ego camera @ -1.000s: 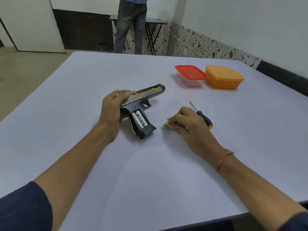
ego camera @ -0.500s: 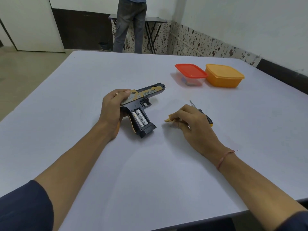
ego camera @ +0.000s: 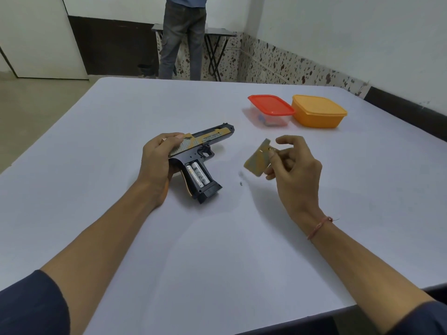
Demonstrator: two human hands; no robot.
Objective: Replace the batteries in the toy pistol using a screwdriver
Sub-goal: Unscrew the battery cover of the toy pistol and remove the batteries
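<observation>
A black and gold toy pistol (ego camera: 210, 139) lies on its side on the white table (ego camera: 217, 238), muzzle pointing far right. My left hand (ego camera: 158, 163) grips the rear of its slide. The grip compartment is uncovered and two silver batteries (ego camera: 197, 174) sit in it. Right of the pistol and above the table, my right hand (ego camera: 296, 170) pinches the gold battery cover (ego camera: 256, 159) by one edge. A tiny screw (ego camera: 241, 183) rests on the table below the cover. The screwdriver is not visible.
A clear box with a red lid (ego camera: 271, 105) and an orange lidded box (ego camera: 318, 111) stand side by side at the far right. Beyond the table a person (ego camera: 183, 37) stands by a small folding table (ego camera: 219, 35). The table's near edge runs at the lower right.
My right hand has risen off the table with the gold cover, which lay under its fingertips before. The screwdriver seen beside that hand is out of sight. The pistol and left hand stay put.
</observation>
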